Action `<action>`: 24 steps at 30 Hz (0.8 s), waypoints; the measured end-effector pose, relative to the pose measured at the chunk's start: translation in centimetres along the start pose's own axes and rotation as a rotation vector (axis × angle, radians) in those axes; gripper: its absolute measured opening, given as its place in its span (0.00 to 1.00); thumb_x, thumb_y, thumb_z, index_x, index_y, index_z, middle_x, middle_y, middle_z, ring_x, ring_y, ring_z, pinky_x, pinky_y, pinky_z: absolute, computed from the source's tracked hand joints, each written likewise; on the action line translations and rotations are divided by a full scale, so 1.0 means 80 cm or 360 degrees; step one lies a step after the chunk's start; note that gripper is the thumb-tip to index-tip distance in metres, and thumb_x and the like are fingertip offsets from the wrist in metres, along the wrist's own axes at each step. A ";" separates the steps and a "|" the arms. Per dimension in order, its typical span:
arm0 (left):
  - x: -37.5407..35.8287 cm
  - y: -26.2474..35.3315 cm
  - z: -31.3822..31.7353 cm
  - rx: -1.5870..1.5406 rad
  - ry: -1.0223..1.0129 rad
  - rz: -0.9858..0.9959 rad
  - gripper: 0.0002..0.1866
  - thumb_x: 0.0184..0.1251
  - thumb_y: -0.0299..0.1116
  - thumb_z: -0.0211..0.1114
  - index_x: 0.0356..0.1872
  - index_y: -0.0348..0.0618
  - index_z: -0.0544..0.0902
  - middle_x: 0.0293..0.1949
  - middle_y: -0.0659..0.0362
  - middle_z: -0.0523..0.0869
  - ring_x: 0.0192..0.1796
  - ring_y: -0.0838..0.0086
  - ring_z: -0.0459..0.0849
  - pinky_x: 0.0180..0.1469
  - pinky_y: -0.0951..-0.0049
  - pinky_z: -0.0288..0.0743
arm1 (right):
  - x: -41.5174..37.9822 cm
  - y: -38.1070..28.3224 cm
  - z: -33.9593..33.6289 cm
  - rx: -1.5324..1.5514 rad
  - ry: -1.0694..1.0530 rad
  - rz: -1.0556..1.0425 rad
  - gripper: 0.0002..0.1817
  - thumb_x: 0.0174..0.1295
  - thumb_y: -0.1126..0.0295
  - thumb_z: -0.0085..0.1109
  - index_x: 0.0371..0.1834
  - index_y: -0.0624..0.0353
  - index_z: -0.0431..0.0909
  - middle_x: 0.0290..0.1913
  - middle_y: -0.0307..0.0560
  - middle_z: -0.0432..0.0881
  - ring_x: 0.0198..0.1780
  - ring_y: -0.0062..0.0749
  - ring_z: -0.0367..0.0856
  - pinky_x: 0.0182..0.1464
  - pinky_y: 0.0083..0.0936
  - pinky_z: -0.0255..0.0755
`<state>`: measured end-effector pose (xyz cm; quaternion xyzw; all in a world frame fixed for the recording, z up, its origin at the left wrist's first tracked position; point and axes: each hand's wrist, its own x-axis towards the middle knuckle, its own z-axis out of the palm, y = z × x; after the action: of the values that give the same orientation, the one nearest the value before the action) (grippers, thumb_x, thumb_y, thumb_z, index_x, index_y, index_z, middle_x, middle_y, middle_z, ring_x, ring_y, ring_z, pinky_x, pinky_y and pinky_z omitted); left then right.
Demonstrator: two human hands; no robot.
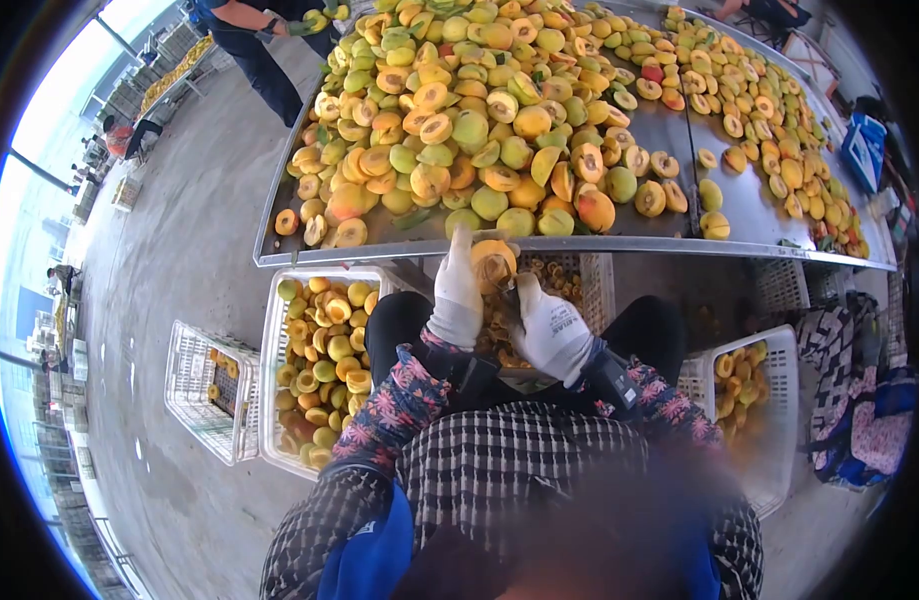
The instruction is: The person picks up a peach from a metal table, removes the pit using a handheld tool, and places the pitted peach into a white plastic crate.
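Observation:
Both hands wear white gloves and meet just below the front edge of the metal table (539,243). My left hand (457,290) is closed round a halved yellow fruit (493,262), its cut face turned up. In my right hand (552,328) is a small dark tool (510,292), whose tip is at the fruit's right side; its exact shape is hard to make out. Under the hands, a crate (597,290) holds pits and scraps, partly hidden by them. On the table lies a big heap of whole and halved fruit (449,120).
A white crate (269,400) full of fruit stands on the left, beside another crate (241,440) with a few pieces. On the right is a crate (782,400) with fruit. A co-worker (264,60) stands beyond the table's left corner.

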<state>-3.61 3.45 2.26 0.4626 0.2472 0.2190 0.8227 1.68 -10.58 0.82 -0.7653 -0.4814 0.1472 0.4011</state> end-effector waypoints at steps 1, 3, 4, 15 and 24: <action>0.000 0.001 0.002 -0.0033 0.0019 -0.0023 0.30 0.78 0.56 0.40 0.49 0.36 0.77 0.43 0.49 0.85 0.42 0.68 0.83 0.47 0.71 0.78 | -0.001 0.000 0.004 0.0103 0.0037 -0.0005 0.21 0.61 0.69 0.55 0.53 0.66 0.61 0.31 0.66 0.80 0.35 0.64 0.80 0.36 0.51 0.73; 0.004 -0.013 -0.002 -0.0003 0.0109 0.0171 0.29 0.78 0.55 0.41 0.48 0.36 0.76 0.42 0.49 0.84 0.43 0.65 0.83 0.48 0.69 0.78 | 0.000 -0.005 0.010 0.0344 0.0014 0.0072 0.20 0.62 0.69 0.55 0.52 0.65 0.62 0.32 0.66 0.80 0.35 0.64 0.80 0.36 0.51 0.72; 0.005 -0.018 -0.002 0.0012 0.0152 0.0267 0.28 0.78 0.55 0.41 0.48 0.36 0.75 0.42 0.49 0.84 0.43 0.64 0.83 0.48 0.69 0.78 | 0.001 -0.006 0.011 0.0465 0.0003 0.0111 0.19 0.62 0.69 0.55 0.52 0.65 0.62 0.32 0.66 0.80 0.35 0.64 0.81 0.35 0.51 0.72; -0.009 -0.010 0.011 -0.0280 0.0153 0.0192 0.26 0.78 0.51 0.45 0.49 0.33 0.74 0.40 0.49 0.83 0.40 0.62 0.84 0.45 0.65 0.81 | 0.002 -0.004 0.005 0.0835 -0.0104 0.0125 0.17 0.63 0.73 0.55 0.52 0.66 0.65 0.38 0.66 0.79 0.45 0.60 0.80 0.44 0.38 0.73; 0.005 -0.015 -0.015 -0.0274 -0.0129 -0.0146 0.26 0.78 0.52 0.46 0.45 0.34 0.78 0.39 0.52 0.84 0.40 0.65 0.84 0.45 0.69 0.79 | 0.002 0.021 -0.007 0.0730 -0.0301 0.0010 0.17 0.65 0.67 0.55 0.52 0.64 0.65 0.34 0.68 0.80 0.39 0.67 0.78 0.39 0.49 0.72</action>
<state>-3.88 3.89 0.61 0.3868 0.2149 0.1825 0.8780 3.12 -11.09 -0.12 -0.6385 -0.4683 0.3250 0.5171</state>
